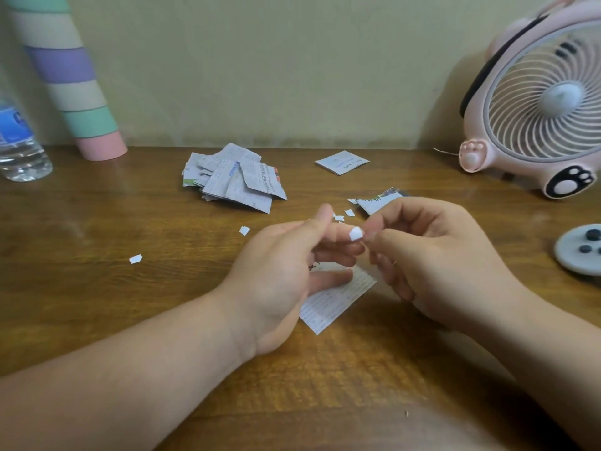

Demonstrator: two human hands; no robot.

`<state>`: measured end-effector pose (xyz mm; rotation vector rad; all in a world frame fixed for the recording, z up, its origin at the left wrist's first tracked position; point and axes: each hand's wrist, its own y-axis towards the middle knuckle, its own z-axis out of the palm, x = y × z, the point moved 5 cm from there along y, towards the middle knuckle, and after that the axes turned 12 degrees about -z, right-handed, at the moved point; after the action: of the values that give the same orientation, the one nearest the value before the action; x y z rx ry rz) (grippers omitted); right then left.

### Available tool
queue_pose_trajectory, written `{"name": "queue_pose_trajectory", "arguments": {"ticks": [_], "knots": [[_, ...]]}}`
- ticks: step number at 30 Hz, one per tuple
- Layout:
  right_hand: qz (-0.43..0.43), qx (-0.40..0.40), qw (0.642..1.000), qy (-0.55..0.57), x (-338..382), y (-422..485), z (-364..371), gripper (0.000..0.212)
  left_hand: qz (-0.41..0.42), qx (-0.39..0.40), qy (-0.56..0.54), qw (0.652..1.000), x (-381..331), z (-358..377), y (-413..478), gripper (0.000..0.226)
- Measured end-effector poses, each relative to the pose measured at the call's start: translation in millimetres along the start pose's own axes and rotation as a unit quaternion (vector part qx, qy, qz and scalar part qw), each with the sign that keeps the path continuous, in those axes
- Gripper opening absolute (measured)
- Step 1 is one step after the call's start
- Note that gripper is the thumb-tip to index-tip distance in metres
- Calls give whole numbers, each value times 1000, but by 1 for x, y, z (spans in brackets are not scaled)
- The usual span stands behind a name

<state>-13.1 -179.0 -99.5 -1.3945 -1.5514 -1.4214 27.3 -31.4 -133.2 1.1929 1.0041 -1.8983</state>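
My right hand (439,255) pinches a tiny white paper scrap (355,235) between thumb and forefinger, just above the wooden table (97,304). My left hand (276,275) is close beside it with the thumb raised. Its curled lower fingers hold a printed paper strip (335,301) that sticks out beneath the hand. Several small torn scraps (135,258) lie scattered on the table around the hands. One torn scrap (244,230) sits just left of my left thumb.
A pile of torn printed paper pieces (234,177) lies mid-table, with a folded leaflet (341,161) and another torn piece (380,200) to its right. A pink desk fan (546,102) stands back right, a grey disc (582,252) at the right edge. A water bottle (16,141) and striped tube (74,92) are back left.
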Motion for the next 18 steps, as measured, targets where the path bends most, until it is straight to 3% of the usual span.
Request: {"name": "queue_pose_trajectory", "arguments": {"ticks": [3, 6, 13, 18], "knots": [[-30, -22, 997, -66, 4, 3, -9, 17, -20, 8, -15, 1000, 2, -1, 1, 65], [-19, -5, 998, -53, 4, 3, -10, 22, -24, 23, -17, 999, 4, -1, 2, 77], [34, 32, 999, -17, -1, 1, -5, 25, -7, 40, 20, 999, 7, 0, 1, 82], [39, 33, 997, -63, -3, 3, -5, 26, 12, 53, 67, 996, 6, 3, -1, 85]]}}
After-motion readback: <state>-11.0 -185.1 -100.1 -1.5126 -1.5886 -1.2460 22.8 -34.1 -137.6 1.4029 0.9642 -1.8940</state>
